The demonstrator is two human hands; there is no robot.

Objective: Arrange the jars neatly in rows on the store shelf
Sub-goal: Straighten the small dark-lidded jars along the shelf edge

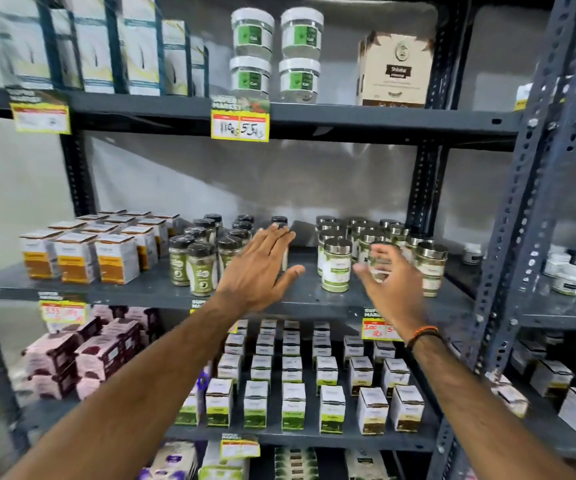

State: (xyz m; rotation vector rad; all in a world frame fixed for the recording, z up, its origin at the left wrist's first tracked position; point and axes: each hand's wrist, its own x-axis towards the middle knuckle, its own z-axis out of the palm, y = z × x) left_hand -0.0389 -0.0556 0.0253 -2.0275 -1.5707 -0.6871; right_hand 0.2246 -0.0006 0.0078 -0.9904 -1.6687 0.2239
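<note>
Hands reach over the middle shelf (300, 299). Left hand (262, 268) spreads flat beside black-lidded jars (203, 251); right hand (392, 285) (blurred) fans out before silver-lidded jars (336, 265), holding nothing.

1. I count four white-lidded tubs (252, 29) at 12 o'clock, stacked two by two.
2. One tan carton (395, 69) at 1 o'clock.
3. Three price tags (239, 124) readable along the shelf edges I can see clearly.
4. Dark-lidded jars (203, 268) and silver-lidded jars (336, 265) at centre: too crowded for me to count.
</note>
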